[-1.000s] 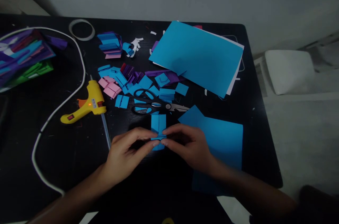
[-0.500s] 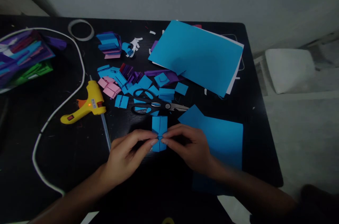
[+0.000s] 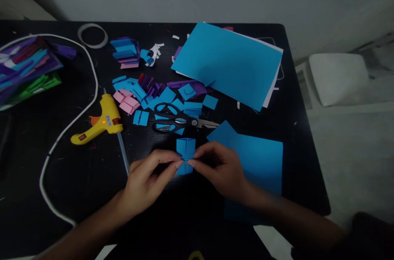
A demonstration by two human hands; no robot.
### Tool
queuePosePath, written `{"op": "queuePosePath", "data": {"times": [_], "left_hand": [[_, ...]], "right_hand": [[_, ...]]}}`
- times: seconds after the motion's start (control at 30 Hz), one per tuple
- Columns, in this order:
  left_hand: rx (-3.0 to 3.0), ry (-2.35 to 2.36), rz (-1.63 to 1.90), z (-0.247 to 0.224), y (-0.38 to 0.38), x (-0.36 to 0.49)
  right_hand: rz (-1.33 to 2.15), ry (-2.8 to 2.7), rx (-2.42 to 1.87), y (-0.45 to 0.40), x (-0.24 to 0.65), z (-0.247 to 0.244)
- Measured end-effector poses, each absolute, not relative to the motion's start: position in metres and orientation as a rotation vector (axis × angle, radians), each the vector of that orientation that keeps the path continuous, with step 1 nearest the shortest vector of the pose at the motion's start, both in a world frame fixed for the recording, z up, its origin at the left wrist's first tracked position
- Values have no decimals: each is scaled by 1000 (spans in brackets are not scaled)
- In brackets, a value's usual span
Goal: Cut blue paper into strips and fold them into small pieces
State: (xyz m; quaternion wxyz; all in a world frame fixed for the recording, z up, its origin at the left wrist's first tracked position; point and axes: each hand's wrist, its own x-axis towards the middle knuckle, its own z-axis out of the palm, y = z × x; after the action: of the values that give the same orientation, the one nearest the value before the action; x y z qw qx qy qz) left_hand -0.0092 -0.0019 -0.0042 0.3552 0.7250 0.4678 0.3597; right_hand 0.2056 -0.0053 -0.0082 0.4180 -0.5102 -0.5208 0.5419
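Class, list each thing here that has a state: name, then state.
Folded blue piece: creased, pinched
Left hand: pinching its left edge
Right hand: pinching its right edge
Scissors: unheld, handle loops apart
Glue gun: on its side, light lit
Glue stick: inserted in the gun's rear
White cable: loosely curved
Upper blue sheet: lying flat

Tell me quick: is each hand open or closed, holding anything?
Left hand: closed, pinching the left side of a folded blue paper.
Right hand: closed, pinching the same paper's right side.
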Motion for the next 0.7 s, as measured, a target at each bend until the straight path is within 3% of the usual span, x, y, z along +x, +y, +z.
{"op": "queuePosePath", "data": {"times": [0.47,0.7], "left_hand": [[1838,1217,964,-3,-3,-7],[1869,1212,962,-3,-4,-8]], "right_hand": [[1548,-1138,-1213,-5,204,-9],[1545,-1370,-1291,-2,208,-9]]}}
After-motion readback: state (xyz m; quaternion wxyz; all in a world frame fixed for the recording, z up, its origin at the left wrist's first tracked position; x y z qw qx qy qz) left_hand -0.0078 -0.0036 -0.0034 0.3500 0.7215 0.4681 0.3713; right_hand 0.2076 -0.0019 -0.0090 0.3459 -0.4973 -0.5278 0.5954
